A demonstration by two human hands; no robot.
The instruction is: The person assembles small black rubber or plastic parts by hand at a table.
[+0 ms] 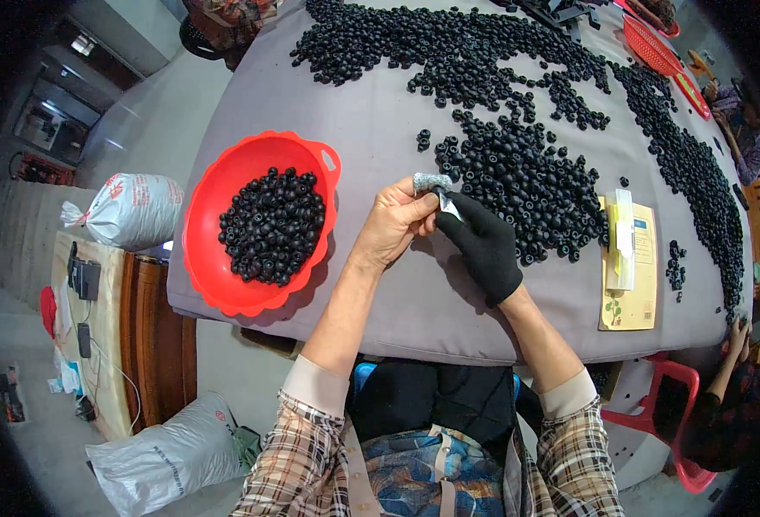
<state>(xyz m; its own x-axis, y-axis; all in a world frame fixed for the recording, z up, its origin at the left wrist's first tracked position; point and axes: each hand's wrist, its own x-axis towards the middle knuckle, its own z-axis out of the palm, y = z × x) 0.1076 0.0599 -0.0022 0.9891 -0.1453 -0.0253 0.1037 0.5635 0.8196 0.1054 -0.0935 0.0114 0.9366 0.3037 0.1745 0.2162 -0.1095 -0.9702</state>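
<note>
My bare left hand (394,220) is closed, its thumb pressed against the curled fingers. A speckled grey wrap (432,181) sits around the tip of one of its fingers. What it may hold between thumb and fingers is hidden. In a black glove, my right hand (486,248) meets it, pinching a small white strip (450,207) beside the wrapped finger. Beyond the hands lies a heap of small black ring-shaped parts (526,185). To the left stands a red scalloped bowl (203,228), holding many black parts of the same sort.
A yellow booklet (643,293) with a clear-and-yellow case (621,246) on it lies right on the grey-covered table (380,95). More black parts spread across the far side. Sacks (168,457) rest at left. A person's hand (739,336) reaches in at the right edge, near a red chair (677,379).
</note>
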